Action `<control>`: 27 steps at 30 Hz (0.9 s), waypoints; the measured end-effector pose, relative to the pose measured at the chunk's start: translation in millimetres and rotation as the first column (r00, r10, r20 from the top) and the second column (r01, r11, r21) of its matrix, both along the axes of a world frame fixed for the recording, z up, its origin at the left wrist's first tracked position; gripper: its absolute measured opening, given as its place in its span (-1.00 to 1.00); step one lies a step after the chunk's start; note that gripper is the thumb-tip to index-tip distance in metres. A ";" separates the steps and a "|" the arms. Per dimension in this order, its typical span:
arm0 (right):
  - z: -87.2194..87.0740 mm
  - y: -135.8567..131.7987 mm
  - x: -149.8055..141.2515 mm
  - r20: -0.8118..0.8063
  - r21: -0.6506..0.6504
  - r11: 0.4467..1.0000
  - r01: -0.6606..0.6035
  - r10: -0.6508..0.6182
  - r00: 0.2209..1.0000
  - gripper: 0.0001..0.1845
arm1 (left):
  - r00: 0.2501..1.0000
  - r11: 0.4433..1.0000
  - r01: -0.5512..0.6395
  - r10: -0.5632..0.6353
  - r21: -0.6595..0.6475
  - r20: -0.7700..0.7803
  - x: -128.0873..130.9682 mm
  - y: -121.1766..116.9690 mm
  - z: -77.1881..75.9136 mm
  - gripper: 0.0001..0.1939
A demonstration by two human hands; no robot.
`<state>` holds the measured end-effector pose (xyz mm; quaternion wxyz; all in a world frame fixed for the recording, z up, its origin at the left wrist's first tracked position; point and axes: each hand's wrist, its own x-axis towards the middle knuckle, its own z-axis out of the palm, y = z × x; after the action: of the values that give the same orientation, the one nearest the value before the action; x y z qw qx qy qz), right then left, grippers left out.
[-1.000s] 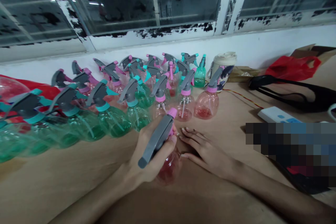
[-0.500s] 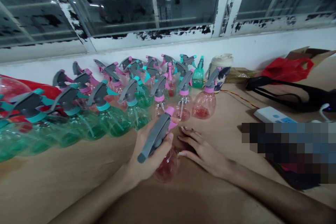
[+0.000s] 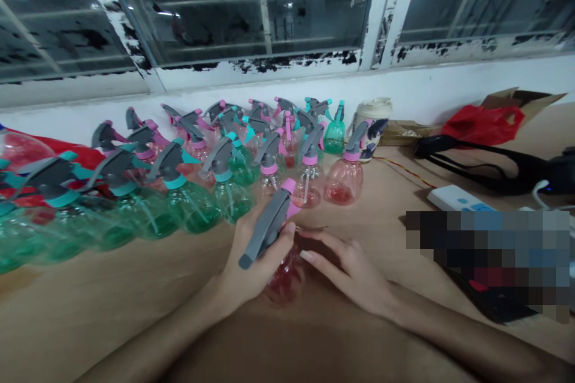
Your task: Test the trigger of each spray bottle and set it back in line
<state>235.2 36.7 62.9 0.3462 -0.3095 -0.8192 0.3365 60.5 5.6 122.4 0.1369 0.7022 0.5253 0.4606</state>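
My left hand (image 3: pixel 251 269) is wrapped round the neck of a pink spray bottle (image 3: pixel 285 281) with a grey and pink trigger head. Its grey head points up to the right, above my thumb, and the lower body shows below my fingers. At the bottle's right side, my right hand (image 3: pixel 353 269) has its fingers stretched and apart, the tips close to the clear pink body. Whether those tips touch the bottle I cannot tell. Beyond my hands stand a pink spray bottle (image 3: pixel 345 182) and several green spray bottles (image 3: pixel 195 206) in rows.
A patterned cup (image 3: pixel 372 125) with a pale lid stands by the wall (image 3: pixel 431 87). To the right are a red plastic bag (image 3: pixel 485 125), a cardboard box (image 3: pixel 521 99), black straps (image 3: pixel 476 155) and a white power strip (image 3: pixel 458 198). Red cloth or plastic lies at the far left.
My right hand has lifted from lying flat on the table and come nearer the bottle's side. My left hand keeps its hold on the bottle. The view has shifted slightly right.
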 end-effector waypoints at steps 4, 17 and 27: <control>12.7 -12.0 2.3 0.025 -0.009 1.000 -0.030 0.030 0.999 -0.40 | 1.000 1.000 0.006 -0.007 0.031 0.021 9.0 6.3 -1.6 -0.98; 7.3 -10.6 33.5 0.179 0.099 0.963 0.249 -0.264 0.948 -0.37 | 0.985 0.984 0.157 -0.149 -0.086 0.090 76.2 31.7 -0.7 -0.82; 19.4 13.3 86.8 0.132 0.202 0.950 0.238 -0.267 0.955 -0.36 | 0.945 0.927 0.327 -0.318 -0.181 0.081 90.7 35.0 4.4 -0.27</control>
<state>322.1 50.1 82.3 0.3477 -0.4045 -0.8250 0.1868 151.2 40.6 126.8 0.2912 0.7505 0.4411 0.3966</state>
